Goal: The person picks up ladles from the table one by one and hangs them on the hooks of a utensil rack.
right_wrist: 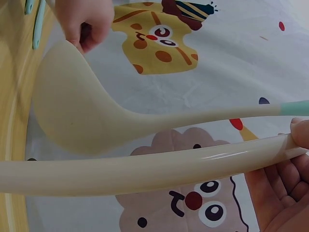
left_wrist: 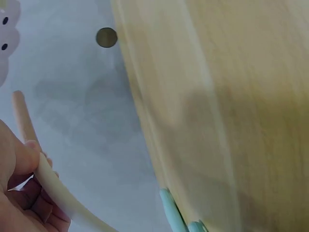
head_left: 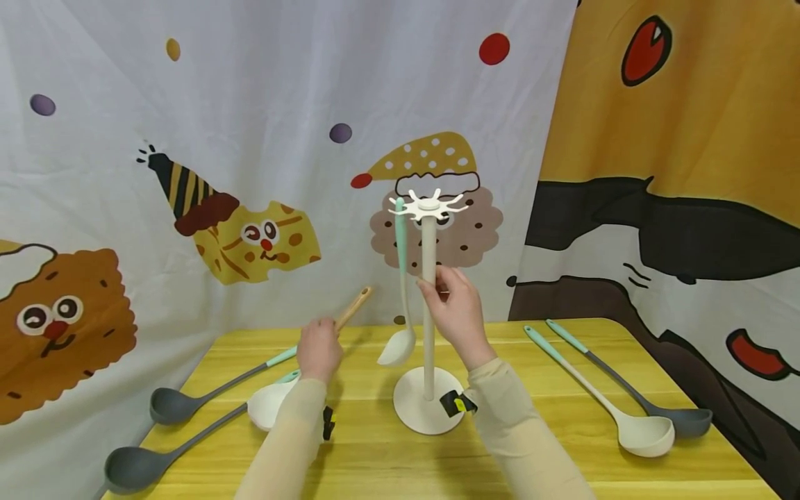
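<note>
My left hand grips a ladle by its pale shaft, near the wood-coloured handle. A white bowl, apparently this ladle's, shows beside the left forearm. In the left wrist view, thumb and fingers close around the ladle shaft. With my right hand I pinch the upper pole of a white stand, which stands upright on a round base. A white ladle with a mint handle hangs from the left of the stand's hooked top. Its bowl looms large in the right wrist view.
Left on the wooden table lie two grey ladles with mint handles. To the right lie a white ladle and another grey ladle. A printed cloth hangs behind the table.
</note>
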Available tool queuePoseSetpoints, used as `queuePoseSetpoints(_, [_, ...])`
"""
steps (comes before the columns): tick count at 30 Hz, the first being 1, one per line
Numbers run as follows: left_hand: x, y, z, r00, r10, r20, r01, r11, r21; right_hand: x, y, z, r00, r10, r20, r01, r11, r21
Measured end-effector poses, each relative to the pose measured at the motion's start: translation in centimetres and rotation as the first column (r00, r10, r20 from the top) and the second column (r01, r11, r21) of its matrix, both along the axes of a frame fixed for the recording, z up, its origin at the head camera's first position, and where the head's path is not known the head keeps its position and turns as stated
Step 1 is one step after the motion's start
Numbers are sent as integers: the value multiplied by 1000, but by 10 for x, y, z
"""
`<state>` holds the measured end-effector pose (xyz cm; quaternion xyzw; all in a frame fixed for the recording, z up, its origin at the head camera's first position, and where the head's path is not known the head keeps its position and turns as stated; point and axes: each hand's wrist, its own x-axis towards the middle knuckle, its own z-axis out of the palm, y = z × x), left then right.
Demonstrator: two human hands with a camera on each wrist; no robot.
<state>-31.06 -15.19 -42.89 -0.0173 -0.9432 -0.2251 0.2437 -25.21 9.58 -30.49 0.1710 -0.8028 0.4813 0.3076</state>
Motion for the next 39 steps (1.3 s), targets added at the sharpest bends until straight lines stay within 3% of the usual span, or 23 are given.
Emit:
queuePoseSetpoints(8, [2,4,11,1000,-20,-17,22,992,120,0,0,1,1000,-2,-1,2,1000,2])
queuePoseSetpoints(22, [2,11,23,997,-22,-71,35,981,191,0,0,-1,1000,3,-6,-3,1000,-2])
queuePoseSetpoints(39, [13,16,43,993,-21,-115,52,960,273,-1,0,-1,1000,0,-23,0,1000,-5])
